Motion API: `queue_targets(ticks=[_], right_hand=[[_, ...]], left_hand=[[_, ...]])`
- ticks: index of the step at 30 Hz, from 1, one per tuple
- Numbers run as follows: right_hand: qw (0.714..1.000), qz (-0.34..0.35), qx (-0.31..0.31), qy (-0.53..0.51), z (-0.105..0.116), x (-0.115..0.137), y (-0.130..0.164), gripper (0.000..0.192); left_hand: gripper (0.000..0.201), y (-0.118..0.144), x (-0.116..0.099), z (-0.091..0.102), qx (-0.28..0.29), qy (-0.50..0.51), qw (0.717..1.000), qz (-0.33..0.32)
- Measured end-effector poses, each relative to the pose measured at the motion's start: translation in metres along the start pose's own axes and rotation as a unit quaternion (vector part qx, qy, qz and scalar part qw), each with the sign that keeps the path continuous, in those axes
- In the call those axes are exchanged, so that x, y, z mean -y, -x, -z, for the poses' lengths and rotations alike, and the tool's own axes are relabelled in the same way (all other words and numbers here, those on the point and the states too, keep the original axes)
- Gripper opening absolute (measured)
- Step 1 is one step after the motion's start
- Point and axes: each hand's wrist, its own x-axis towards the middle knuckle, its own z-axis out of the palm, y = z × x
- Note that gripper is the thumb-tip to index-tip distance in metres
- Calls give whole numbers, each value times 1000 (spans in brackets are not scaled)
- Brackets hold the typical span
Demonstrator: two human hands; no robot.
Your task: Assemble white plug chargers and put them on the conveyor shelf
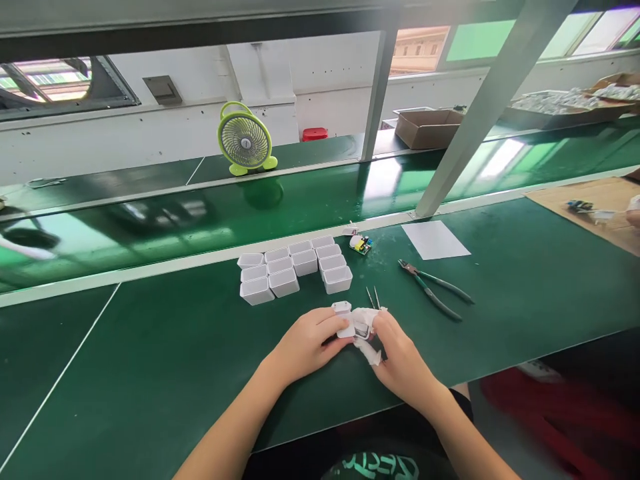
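Observation:
My left hand (313, 340) is closed round a small white plastic housing (344, 320), holding it just above the green bench top. My right hand (403, 353) pinches at the housing's right end, where a dark opening shows. White wrappings that look like finger cots cover its thumb and forefinger. The two tips of metal tweezers (373, 298) stick out beyond my right hand; the rest is hidden, and whether I hold them I cannot tell. Beyond my left hand stand several open white plastic cases (284, 283) in rows. A small circuit board (361, 245) lies beside them.
Green-handled cutting pliers (433, 288) lie open to the right, near a white paper sheet (436, 240). A slanted metal post (480, 127) rises behind. A green fan (245, 141) and a cardboard box (429, 128) stand beyond the shiny green belt (310, 190). Another person's hand (634, 212) shows far right.

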Motion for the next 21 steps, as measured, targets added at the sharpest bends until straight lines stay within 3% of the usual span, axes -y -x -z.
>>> queue_targets(ticks=[4,6,8,11,21], right_hand=[[1000,1,22,9,0,-1,0,27],[1000,-2,23,10,-1,-3,2,29],[1000,-1,19,13,-3,-6,4,30],[1000,3,12,17,-3,-8,6,33],[998,30,38,29,4,-7,5,35]], left_hand=[[41,0,-2,1,-77,59,986,136],[59,0,-1,2,-114,78,976,168],[67,-2,0,1,-93,115,975,164],[55,-4,3,-1,-42,162,975,143],[51,-4,7,-2,-4,186,974,131]])
